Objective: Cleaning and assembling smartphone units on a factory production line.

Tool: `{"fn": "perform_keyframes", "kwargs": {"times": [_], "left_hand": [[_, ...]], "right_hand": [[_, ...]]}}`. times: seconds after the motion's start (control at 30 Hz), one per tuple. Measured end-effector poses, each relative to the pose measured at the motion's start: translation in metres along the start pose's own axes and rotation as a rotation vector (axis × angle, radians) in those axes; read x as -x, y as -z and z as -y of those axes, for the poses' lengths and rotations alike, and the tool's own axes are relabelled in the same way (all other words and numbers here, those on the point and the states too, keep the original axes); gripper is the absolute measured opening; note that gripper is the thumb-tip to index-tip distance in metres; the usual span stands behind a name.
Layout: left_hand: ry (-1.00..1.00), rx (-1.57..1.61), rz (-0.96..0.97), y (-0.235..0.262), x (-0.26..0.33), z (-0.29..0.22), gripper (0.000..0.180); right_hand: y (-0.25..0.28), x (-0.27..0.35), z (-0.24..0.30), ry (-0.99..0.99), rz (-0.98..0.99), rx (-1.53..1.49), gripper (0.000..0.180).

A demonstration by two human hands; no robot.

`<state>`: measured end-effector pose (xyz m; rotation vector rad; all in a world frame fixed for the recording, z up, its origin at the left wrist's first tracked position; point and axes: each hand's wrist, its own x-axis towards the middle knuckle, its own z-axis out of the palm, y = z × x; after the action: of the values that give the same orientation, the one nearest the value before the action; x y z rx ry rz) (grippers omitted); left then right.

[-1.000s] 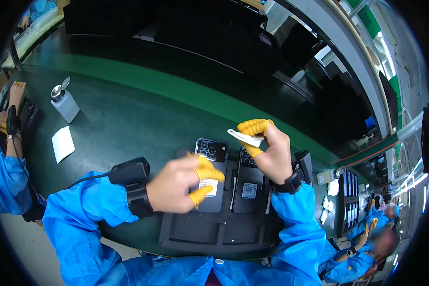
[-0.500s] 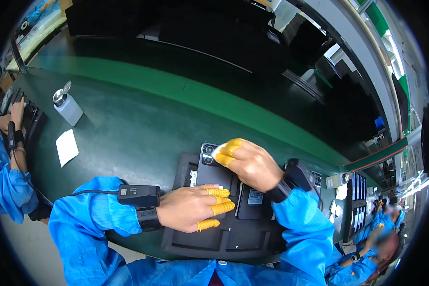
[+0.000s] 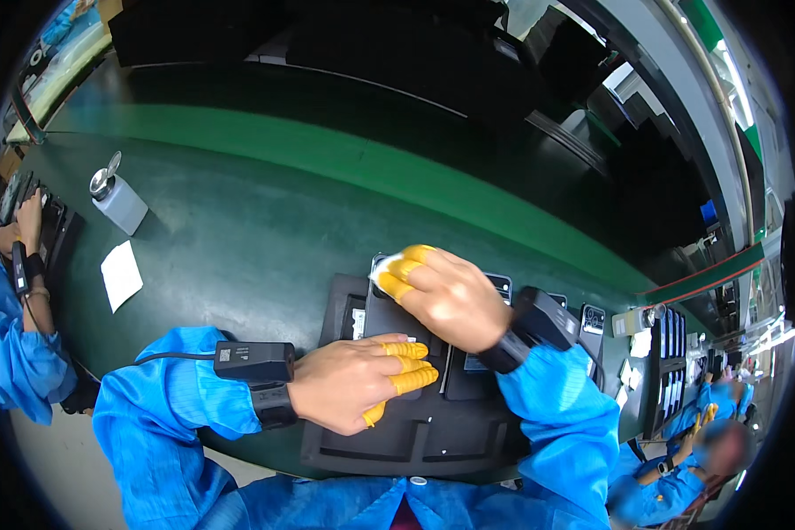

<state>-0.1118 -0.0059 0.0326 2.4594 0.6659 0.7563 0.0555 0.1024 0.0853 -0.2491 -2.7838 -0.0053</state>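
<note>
My right hand (image 3: pixel 453 299), with yellow finger cots, pinches a small white wipe (image 3: pixel 383 271) against the camera end of a dark smartphone (image 3: pixel 382 320). The fingers and wipe cover most of that phone's lenses. My left hand (image 3: pixel 349 382) lies across the lower part of the same phone, its fingers, also in yellow cots, stretched out to the right. Under both hands is a black compartment tray (image 3: pixel 322 446). Beside the first phone, another dark phone (image 3: pixel 468 386) rests in the tray, partly hidden by my right hand and wrist.
At left stand a white pump bottle (image 3: pixel 119 205) and a white sheet (image 3: pixel 121 276). More phones (image 3: pixel 593 320), another bottle (image 3: pixel 629 322) and a black rack (image 3: pixel 671 371) are at right. Co-workers in blue sit on both sides; one person's hand (image 3: pixel 31 221) is at far left.
My right hand has moved slightly left and up with the wipe, over the phone's camera lenses. My left hand stays on the phone, nearly unmoved. The view has shifted a little.
</note>
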Motion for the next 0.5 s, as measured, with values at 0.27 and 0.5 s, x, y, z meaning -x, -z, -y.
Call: {"fn": "perform_keyframes", "kwargs": {"times": [0.27, 0.5], "left_hand": [[-0.004, -0.025, -0.059, -0.005, 0.001, -0.002, 0.057], [0.019, -0.019, 0.002, 0.004, -0.002, -0.004, 0.051]], "right_hand": [[0.034, 0.027, 0.004, -0.082, -0.006, 0.002, 0.03], [-0.002, 0.004, 0.01, 0.048, -0.01, 0.0, 0.027]]}}
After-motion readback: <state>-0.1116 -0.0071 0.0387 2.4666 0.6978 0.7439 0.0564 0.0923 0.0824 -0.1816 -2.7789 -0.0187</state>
